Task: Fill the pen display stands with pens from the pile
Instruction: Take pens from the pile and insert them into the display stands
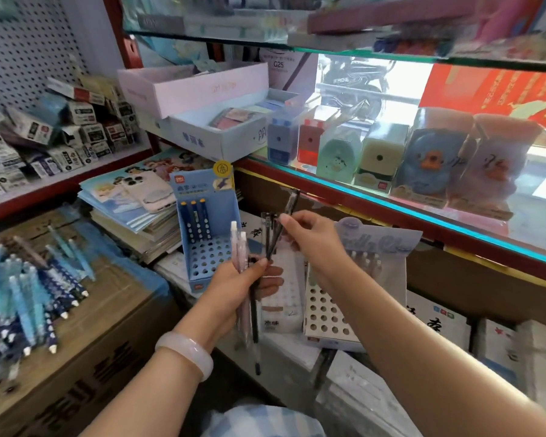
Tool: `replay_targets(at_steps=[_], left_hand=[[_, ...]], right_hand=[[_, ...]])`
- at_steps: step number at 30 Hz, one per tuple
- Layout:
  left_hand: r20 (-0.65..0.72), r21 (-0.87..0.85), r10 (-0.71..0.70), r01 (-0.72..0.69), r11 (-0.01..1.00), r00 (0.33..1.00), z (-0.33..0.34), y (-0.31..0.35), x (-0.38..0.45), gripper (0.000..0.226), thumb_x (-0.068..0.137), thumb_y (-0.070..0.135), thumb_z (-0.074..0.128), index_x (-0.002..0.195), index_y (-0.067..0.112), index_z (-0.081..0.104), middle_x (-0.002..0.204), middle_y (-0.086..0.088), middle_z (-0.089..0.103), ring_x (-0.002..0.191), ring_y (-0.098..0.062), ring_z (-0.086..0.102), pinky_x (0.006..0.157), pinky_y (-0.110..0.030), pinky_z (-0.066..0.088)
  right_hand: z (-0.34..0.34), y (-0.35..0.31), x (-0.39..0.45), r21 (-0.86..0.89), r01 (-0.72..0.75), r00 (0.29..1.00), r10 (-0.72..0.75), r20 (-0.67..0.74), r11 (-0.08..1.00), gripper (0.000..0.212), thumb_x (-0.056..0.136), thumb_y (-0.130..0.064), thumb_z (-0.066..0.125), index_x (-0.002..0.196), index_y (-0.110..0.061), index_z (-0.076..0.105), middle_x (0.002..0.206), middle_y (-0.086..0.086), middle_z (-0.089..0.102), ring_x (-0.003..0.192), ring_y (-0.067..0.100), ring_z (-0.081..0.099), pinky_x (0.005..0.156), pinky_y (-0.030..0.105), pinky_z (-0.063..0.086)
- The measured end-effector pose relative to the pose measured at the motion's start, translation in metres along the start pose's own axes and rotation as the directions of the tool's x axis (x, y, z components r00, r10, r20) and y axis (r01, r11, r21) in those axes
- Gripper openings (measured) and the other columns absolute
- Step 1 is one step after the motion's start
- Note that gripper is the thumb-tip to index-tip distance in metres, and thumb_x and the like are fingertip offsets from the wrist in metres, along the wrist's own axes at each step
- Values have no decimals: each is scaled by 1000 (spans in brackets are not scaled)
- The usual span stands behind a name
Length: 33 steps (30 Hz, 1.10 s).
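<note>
- Head view: my left hand (234, 288) gripped a bunch of pens (246, 279), fingers curled round them; two pale pink ones and a black one, tips down.
- My right hand (309, 238) pinched black pens (276, 230) between thumb and fingers, held tilted above the left hand's bunch.
- White bangle (186, 351) sat on my left wrist.
- Blue stand (207, 234) stood behind my left hand, three dark blue pens (194, 220) in its back row, front holes bare.
- White stand (328, 313) stood under my right forearm, a row of pens at its back, many holes bare.
- Another white stand (282, 298) sat between those two, partly hidden by my hands.
- Pile of blue pens (29, 294) lay far left on a cardboard box (85, 348), well apart from the stands.
- Stack of notebooks (130, 212) lay just beside the blue stand.
</note>
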<state>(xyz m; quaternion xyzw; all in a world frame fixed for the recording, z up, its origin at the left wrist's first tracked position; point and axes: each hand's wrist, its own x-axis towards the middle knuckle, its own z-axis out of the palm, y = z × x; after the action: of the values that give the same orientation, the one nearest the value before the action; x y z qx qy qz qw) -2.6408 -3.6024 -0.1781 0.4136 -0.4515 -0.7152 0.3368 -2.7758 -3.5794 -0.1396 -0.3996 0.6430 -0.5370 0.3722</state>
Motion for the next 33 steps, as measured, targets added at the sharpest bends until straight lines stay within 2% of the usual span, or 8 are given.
replay_targets(at_steps=[2, 5, 7, 10, 13, 16, 27, 33], left_hand=[[-109, -68, -7, -1, 998, 994, -7, 2, 3, 13, 93, 11, 50, 95, 2, 60, 77, -12, 72, 69, -21, 71, 60, -27, 59], [-255, -58, 1, -17, 998, 967, -18, 8, 9, 15, 95, 11, 49, 89, 2, 59, 65, -11, 63, 46, -13, 64, 45, -23, 54], [-316, 14, 51, -49, 999, 947, -23, 12, 15, 15, 95, 13, 51, 83, 7, 57, 58, -7, 51, 32, -7, 48, 35, -18, 42], [-282, 53, 149, -140, 989, 948, -25, 21, 25, 20, 94, 13, 52, 74, 13, 50, 54, -3, 42, 31, -5, 36, 34, -17, 31], [-223, 17, 188, -189, 982, 957, -28, 24, 28, 22, 93, 14, 53, 71, 13, 48, 45, 4, 40, 33, -5, 34, 34, -17, 30], [-214, 4, 196, -199, 980, 957, -34, 23, 30, 26, 93, 15, 54, 69, 11, 46, 42, 7, 40, 33, -6, 34, 35, -17, 30], [-207, 45, 202, -197, 979, 957, -36, 26, 35, 20, 92, 10, 54, 73, 11, 47, 44, 5, 41, 33, -7, 35, 35, -18, 31], [-207, 51, 193, -187, 981, 959, -36, 25, 35, 21, 92, 8, 54, 72, 11, 47, 47, 2, 40, 33, -7, 35, 35, -18, 31]], right_hand=[[-4, -10, 12, 49, 85, 992, -80, -99, 995, 9, 93, -21, 55, 95, -15, 61, 84, 1, 64, 74, 9, 63, 69, 23, 54], [-1, -17, 29, -197, 238, 946, -273, -173, 951, 5, 94, -16, 53, 97, -14, 56, 87, 0, 64, 76, 7, 66, 69, 18, 56], [9, -8, 37, -426, 231, 945, -306, -114, 875, 8, 95, -14, 51, 102, -11, 54, 93, 3, 64, 84, 12, 66, 74, 27, 57], [24, 18, 45, -680, 118, 971, -226, -72, 723, 13, 96, -11, 48, 109, -8, 51, 99, 11, 63, 91, 24, 63, 79, 40, 54], [29, 34, 53, -686, -10, 983, -119, -141, 728, 20, 94, -4, 47, 114, -7, 49, 101, 11, 61, 91, 24, 60, 73, 33, 50], [34, 45, 59, -698, -55, 981, -93, -173, 714, 21, 94, -2, 46, 115, -8, 49, 99, 11, 62, 89, 24, 61, 76, 38, 54], [30, 55, 66, -769, -56, 980, -114, -166, 637, 14, 97, -10, 48, 111, -10, 50, 96, 10, 64, 86, 24, 63, 68, 32, 50], [42, 52, 70, -757, -75, 985, -70, -158, 649, 15, 95, -8, 49, 110, -10, 51, 101, 10, 63, 92, 24, 62, 79, 35, 54]])
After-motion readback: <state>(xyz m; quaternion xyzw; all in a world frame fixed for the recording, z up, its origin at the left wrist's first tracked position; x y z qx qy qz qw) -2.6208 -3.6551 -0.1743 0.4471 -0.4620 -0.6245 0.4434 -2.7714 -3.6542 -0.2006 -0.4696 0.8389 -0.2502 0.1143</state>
